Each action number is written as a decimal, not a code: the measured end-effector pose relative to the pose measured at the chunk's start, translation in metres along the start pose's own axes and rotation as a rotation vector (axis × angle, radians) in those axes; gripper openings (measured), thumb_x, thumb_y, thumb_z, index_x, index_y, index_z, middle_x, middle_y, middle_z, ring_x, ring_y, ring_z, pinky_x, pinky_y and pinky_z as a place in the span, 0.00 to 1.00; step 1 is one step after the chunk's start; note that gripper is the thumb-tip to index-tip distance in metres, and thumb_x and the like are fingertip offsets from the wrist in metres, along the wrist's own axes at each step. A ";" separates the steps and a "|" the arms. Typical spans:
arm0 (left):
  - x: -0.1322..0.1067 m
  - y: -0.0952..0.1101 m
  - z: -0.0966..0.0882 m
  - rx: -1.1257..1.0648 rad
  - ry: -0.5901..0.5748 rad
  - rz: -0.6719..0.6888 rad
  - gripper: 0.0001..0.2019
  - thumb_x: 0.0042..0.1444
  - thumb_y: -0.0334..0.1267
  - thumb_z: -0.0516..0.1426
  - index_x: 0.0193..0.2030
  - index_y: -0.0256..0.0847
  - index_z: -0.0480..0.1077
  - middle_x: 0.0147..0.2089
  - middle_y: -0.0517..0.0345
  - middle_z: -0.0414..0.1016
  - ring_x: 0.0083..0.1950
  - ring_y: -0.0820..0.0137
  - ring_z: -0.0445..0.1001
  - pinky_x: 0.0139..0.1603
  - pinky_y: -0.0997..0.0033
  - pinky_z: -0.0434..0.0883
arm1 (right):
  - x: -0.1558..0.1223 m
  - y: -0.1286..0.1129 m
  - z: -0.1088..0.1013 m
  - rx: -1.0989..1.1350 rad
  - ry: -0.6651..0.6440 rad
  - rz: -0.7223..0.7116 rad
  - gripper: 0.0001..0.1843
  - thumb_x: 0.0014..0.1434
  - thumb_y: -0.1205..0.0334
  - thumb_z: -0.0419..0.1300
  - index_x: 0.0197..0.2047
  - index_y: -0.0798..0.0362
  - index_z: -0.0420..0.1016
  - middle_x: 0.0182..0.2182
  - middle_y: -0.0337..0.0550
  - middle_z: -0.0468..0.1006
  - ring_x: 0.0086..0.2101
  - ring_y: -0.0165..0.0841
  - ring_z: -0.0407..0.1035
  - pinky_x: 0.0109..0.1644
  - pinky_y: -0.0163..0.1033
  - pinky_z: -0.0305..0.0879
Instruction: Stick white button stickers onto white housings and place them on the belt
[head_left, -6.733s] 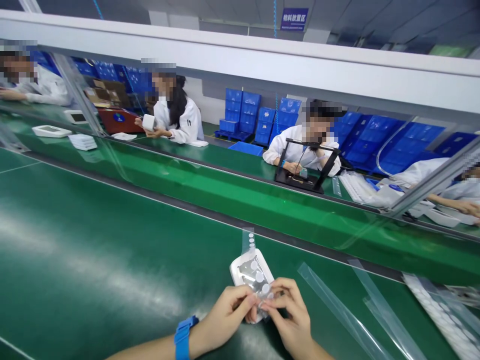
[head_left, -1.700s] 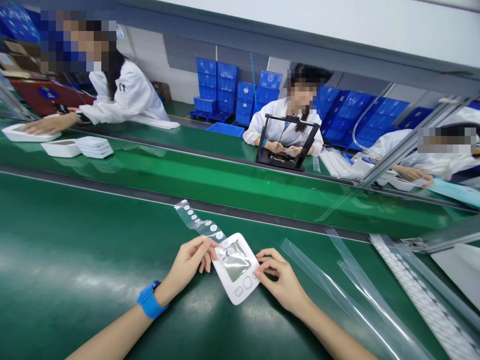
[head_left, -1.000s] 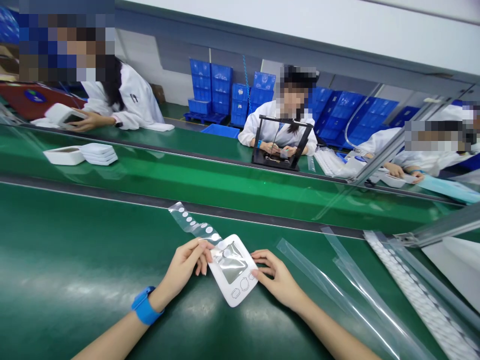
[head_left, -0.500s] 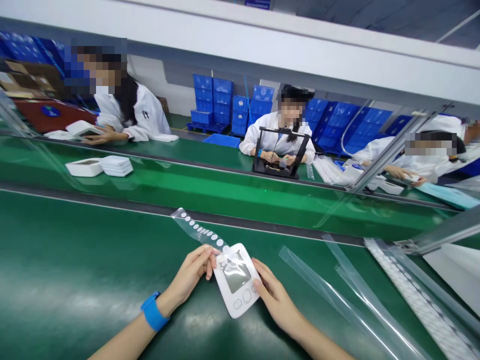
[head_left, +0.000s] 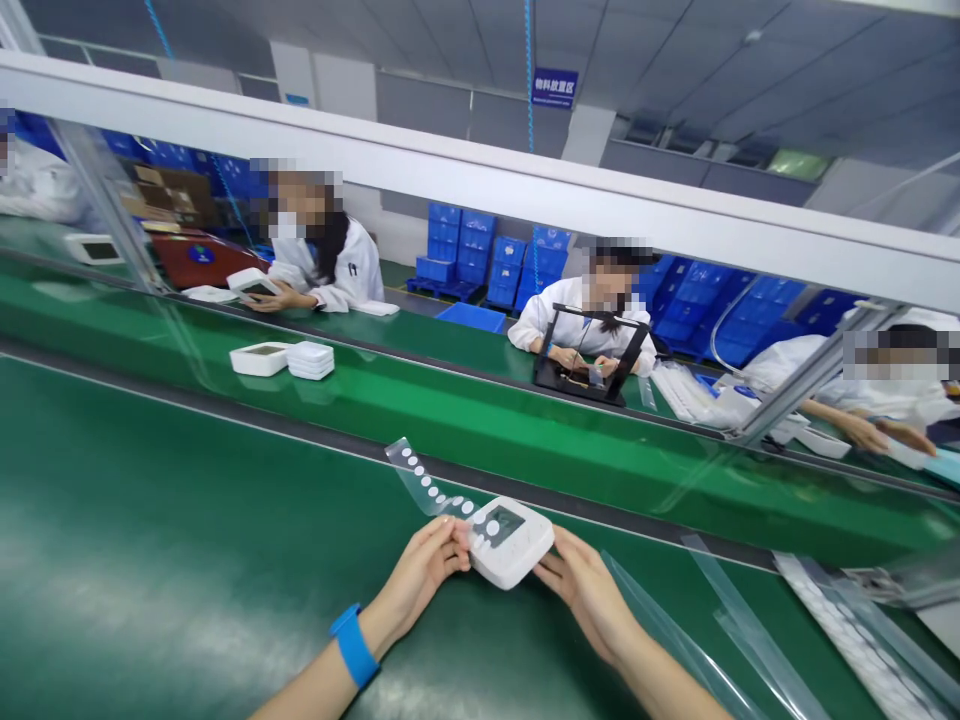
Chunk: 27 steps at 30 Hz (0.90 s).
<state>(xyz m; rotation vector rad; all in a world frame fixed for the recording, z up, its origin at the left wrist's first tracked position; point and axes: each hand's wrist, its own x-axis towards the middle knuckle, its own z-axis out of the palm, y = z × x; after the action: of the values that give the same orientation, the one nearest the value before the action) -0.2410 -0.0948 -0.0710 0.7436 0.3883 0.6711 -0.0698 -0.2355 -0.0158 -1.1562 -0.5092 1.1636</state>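
A white plastic device (head_left: 521, 562) with a dark rectangular screen and rounded corners is tilted above the green bench, its lower edge toward me. Its right side is gripped by my right hand (head_left: 589, 580), with some fingers hidden behind the casing. At the opposite edge, my left hand (head_left: 429, 562) is closed, fingertips pinching a clear strip of round white stickers (head_left: 426, 482). The strip runs up and left from the device, and its near end overlaps the screen. Whether those fingertips also press on the casing I cannot tell.
Clear plastic strips (head_left: 765, 630) and a strip with white discs (head_left: 862, 630) lie at the right. Across the green conveyor (head_left: 420, 400), which carries white housings (head_left: 310, 360), sit several people in white coats. A metal post (head_left: 814, 385) rises at the right.
The view has tilted upward and turned left. The device has been tipped so its screen is more foreshortened and its lower edge shows. Both hands keep their holds.
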 end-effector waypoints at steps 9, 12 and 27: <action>0.003 0.002 -0.003 -0.079 0.024 -0.021 0.13 0.53 0.44 0.66 0.33 0.33 0.75 0.27 0.55 0.75 0.29 0.71 0.73 0.35 0.72 0.71 | 0.039 -0.047 0.018 -0.193 -0.087 0.212 0.16 0.58 0.50 0.62 0.40 0.55 0.76 0.39 0.47 0.80 0.37 0.36 0.76 0.45 0.45 0.71; 0.003 0.004 -0.002 -0.080 0.001 -0.064 0.13 0.53 0.44 0.65 0.30 0.34 0.73 0.27 0.56 0.74 0.28 0.71 0.73 0.34 0.71 0.71 | 0.047 -0.052 0.017 -0.316 -0.041 0.212 0.12 0.53 0.56 0.65 0.37 0.55 0.77 0.30 0.43 0.79 0.31 0.32 0.73 0.40 0.39 0.71; 0.007 0.002 -0.006 0.001 0.068 -0.031 0.15 0.53 0.47 0.63 0.27 0.35 0.74 0.21 0.58 0.69 0.23 0.73 0.67 0.27 0.74 0.65 | 0.252 -0.099 -0.024 -0.848 0.447 -0.547 0.17 0.61 0.59 0.59 0.52 0.57 0.70 0.58 0.52 0.66 0.58 0.45 0.59 0.61 0.56 0.54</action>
<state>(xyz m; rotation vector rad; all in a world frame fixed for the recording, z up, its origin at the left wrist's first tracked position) -0.2401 -0.0864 -0.0743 0.7154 0.4610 0.6685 0.0874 -0.0146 0.0058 -1.7832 -0.9337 0.1633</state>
